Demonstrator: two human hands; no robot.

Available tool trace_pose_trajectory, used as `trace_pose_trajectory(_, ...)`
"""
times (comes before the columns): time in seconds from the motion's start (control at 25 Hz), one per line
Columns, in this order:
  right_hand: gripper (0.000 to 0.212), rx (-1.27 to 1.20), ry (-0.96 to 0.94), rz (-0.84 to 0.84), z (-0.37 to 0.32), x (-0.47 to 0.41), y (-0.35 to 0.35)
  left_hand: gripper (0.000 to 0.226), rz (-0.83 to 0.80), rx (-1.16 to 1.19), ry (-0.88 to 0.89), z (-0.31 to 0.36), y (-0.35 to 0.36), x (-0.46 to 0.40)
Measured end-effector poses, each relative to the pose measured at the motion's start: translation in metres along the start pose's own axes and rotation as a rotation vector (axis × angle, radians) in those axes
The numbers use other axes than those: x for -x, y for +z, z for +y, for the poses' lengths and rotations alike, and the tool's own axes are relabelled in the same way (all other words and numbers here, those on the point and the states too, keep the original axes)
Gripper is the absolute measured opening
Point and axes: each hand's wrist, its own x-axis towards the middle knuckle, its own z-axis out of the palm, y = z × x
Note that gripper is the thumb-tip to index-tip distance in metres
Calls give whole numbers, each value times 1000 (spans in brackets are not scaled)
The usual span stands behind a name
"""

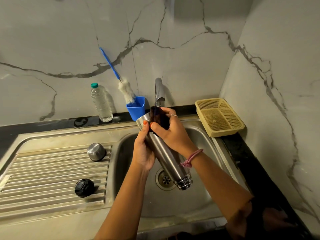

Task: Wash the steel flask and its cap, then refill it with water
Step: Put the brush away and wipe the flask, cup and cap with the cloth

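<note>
While the left hand [144,149] grips the smooth cylindrical steel flask [166,158], the right hand [170,131] clutches a ribbed dark cloth [158,116].

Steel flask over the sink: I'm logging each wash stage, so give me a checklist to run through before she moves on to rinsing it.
1. Flask held securely: ok. The left hand holds the steel flask and the right hand presses a dark scrubbing cloth on its base end.
2. Flask over the sink basin: ok.
3. Mouth end tilted down toward the drain: ok.
4. Water running from the tap: cannot tell.
5. Steel cap and black inner lid off, on the drainboard: ok.
6. Bottle brush within reach in the blue holder: ok.
</note>
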Motion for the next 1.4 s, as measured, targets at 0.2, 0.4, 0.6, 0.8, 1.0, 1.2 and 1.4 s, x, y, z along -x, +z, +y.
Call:
trace_pose_trajectory(0.2,42,-55,35,25,-3,-9,0,67,-25,-110,16,9,-9,-3)
trace_pose_trajectory(0.4,63,54,-77,-65,25,19,9,44,36,-14,48,5,-8,1)
trace_pose_trajectory(0.6,75,210,-102,-35,66,73,0,48,196,84,88,10,-15,-5)
trace_pose_trajectory(0.8,77,304,-25,24,72,82,-1,52,217,85,67,6,-16,-9)
trace_pose_trajectory(1.0,69,156,31,-27,44,48,4,75,105,-55,74,7,-13,-12)
trace_pose_trajectory(1.2,52,-101,66,15,12,4,5,78,-29,-187,44,4,-10,-12)
trace_pose_trajectory(1.4,16,-199,15,-34,-11,-20,-4,79,-29,-227,30,2,-13,-15)
